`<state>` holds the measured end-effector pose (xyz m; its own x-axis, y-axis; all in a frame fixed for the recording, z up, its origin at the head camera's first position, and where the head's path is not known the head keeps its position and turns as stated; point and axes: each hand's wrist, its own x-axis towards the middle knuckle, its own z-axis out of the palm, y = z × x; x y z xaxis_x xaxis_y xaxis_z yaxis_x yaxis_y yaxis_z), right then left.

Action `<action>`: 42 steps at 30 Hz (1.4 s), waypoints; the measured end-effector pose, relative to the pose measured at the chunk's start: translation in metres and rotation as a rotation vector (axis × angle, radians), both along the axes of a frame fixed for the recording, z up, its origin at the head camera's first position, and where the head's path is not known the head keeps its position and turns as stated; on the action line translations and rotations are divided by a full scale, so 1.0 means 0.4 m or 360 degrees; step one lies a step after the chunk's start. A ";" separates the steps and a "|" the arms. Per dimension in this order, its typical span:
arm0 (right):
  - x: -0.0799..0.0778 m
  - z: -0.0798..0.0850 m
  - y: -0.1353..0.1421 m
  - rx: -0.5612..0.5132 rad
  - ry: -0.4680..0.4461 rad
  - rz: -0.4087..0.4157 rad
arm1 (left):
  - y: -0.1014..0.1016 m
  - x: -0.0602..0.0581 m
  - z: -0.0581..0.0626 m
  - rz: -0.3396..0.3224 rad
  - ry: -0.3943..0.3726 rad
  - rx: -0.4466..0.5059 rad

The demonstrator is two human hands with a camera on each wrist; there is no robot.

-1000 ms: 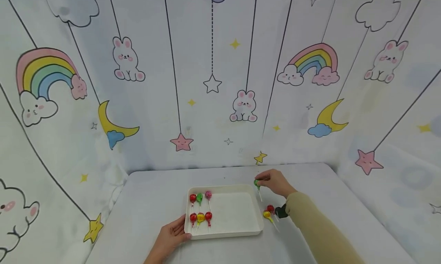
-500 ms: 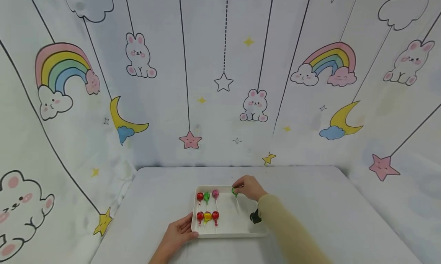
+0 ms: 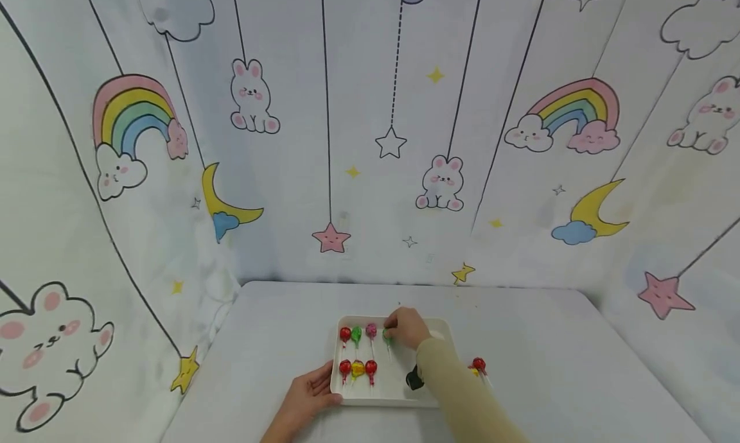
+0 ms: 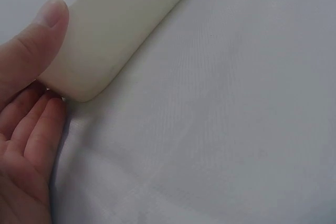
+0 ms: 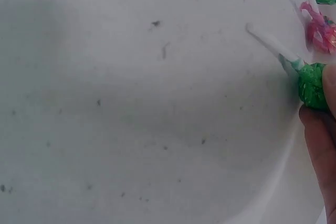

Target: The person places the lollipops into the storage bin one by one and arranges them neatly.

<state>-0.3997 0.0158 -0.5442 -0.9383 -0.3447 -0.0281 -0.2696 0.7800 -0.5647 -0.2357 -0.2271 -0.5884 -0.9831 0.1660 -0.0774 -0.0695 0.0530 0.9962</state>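
A green-wrapped lollipop (image 3: 387, 334) is pinched by its candy end between the thumb and fingers of my right hand (image 3: 408, 327), at the back of the white tray (image 3: 393, 402). In the right wrist view, the stick of this green lollipop (image 5: 312, 85) points away from the fingers, low over the tray floor. My left hand (image 3: 308, 395) grips the tray's front left corner. The left wrist view has its thumb (image 4: 50, 17) on the tray wall (image 4: 113, 24) and the other fingers around the corner.
In the tray's left part lie two rows of lollipops: red (image 3: 345, 334), green (image 3: 356, 332) and pink (image 3: 371, 330) behind, red (image 3: 345, 367), yellow (image 3: 358, 368) and red (image 3: 371, 367) in front. Outside, right of the tray, a red lollipop (image 3: 479, 364) and a yellow one (image 3: 474, 371) are partly hidden by the sleeve.
My right hand has carried the green lollipop from right of the tray leftward over it, then down beside the pink one. The left hand stays on the tray corner; the head view has shifted.
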 end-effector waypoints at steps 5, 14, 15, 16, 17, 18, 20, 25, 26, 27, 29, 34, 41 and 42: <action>0.009 -0.002 -0.016 0.0024 0.0038 0.0007 | 0.000 -0.002 -0.006 -0.0006 -0.0016 0.0024; 0.026 0.025 -0.035 0.0167 0.0104 -0.0023 | 0.003 -0.003 -0.002 0.0005 -0.0020 0.0001; 0.027 0.027 -0.036 0.0176 0.0105 -0.0032 | 0.003 -0.003 -0.002 0.0008 -0.0025 0.0001; 0.029 0.029 -0.037 0.0183 0.0103 -0.0042 | 0.003 -0.003 -0.001 0.0011 -0.0028 0.0000; 0.030 0.031 -0.037 0.0188 0.0102 -0.0051 | 0.004 -0.003 -0.001 0.0012 -0.0031 -0.0002; 0.031 0.033 -0.037 0.0194 0.0103 -0.0057 | 0.004 -0.002 0.000 0.0012 -0.0030 -0.0005; 0.034 0.035 -0.037 0.0208 0.0115 -0.0066 | 0.004 -0.002 0.001 0.0011 -0.0029 -0.0014; 0.031 0.027 -0.035 0.0256 0.0168 -0.0064 | 0.004 -0.004 -0.004 0.0015 -0.0034 -0.0022; 0.029 0.024 -0.034 0.0262 0.0177 -0.0061 | 0.003 -0.005 -0.007 0.0017 -0.0032 -0.0023; 0.028 0.022 -0.034 0.0264 0.0182 -0.0060 | 0.002 -0.006 -0.008 0.0016 -0.0032 -0.0018; 0.028 0.021 -0.032 0.0263 0.0193 -0.0057 | 0.002 -0.007 -0.010 0.0016 -0.0024 -0.0016; 0.028 0.024 -0.028 0.0235 0.0161 -0.0078 | 0.004 -0.008 -0.009 0.0008 -0.0025 -0.0002; 0.034 0.025 -0.012 0.0187 0.0177 -0.0057 | -0.001 -0.010 -0.017 0.0003 -0.0008 -0.0020; 0.036 0.030 -0.006 0.0162 0.0181 -0.0040 | -0.002 -0.010 -0.019 0.0002 -0.0007 -0.0021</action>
